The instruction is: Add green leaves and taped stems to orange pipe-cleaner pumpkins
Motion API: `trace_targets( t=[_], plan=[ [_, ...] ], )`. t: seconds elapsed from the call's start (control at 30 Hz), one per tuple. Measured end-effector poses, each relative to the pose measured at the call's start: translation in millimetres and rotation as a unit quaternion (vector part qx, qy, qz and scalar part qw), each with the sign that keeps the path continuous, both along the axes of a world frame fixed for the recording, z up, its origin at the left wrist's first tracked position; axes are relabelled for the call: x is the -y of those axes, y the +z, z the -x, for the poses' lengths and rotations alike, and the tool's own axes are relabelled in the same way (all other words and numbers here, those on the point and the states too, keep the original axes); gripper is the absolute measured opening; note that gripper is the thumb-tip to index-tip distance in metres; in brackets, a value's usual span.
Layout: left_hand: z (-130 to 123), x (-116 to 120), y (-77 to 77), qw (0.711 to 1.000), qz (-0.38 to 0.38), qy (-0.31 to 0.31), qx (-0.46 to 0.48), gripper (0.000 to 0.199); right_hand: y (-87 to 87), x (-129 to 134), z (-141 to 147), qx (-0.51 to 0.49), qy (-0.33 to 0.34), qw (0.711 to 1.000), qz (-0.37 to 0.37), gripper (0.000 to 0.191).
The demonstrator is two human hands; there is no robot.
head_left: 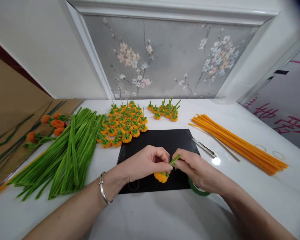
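Over the black mat [137, 150], my left hand [150, 163] pinches a small orange pipe-cleaner pumpkin [161, 177] near its green top. The pumpkin hangs below my left fingertips. My right hand [197, 168] is closed on the green stem [175, 160], which slants up between the two hands. The thumb and fingers of both hands almost meet there and hide the join. Under my right hand lies a roll of green tape [199, 191], partly covered by the palm.
Several finished pumpkins [127, 137] crowd the back left, with a smaller group [174, 118] at the back. Green pipe cleaners [72, 150] lie left, orange ones [240, 143] right. Scissors [205, 147] and a thin stick [226, 148] sit right of the mat. Orange flowers [57, 123] rest far left.
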State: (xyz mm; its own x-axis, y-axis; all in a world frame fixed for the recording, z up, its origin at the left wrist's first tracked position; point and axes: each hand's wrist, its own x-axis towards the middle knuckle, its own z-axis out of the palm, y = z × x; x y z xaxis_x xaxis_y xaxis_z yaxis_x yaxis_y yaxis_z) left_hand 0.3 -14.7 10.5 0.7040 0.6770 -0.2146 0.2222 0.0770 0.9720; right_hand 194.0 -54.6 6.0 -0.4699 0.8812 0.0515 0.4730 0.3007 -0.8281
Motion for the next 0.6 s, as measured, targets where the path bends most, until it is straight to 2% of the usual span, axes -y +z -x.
trace_targets(
  t=[0.17,0.27,0.43,0.5,0.6],
  plan=[
    [-7,5,2.5,0.995,-0.069,0.077,-0.006,0.014,-0.3,2,-1,0.004,-0.024,1.0,0.015,0.023],
    [-9,8,0.9,0.991,-0.098,0.093,-0.023,0.016,-2.6,2,0,0.006,-0.038,0.999,0.012,0.025],
    [-11,13,-2.7,0.969,-0.205,0.113,-0.073,0.015,-8.0,1,3,0.009,-0.08,0.996,-0.032,0.031],
    [-10,15,-1.7,0.97,-0.205,0.108,-0.069,0.013,-9.1,0,3,-0.002,-0.082,0.995,-0.054,0.032],
    [-7,14,3.6,0.99,-0.128,0.057,-0.029,0.011,-7.7,1,2,-0.016,-0.071,0.995,-0.065,0.03]
  ],
)
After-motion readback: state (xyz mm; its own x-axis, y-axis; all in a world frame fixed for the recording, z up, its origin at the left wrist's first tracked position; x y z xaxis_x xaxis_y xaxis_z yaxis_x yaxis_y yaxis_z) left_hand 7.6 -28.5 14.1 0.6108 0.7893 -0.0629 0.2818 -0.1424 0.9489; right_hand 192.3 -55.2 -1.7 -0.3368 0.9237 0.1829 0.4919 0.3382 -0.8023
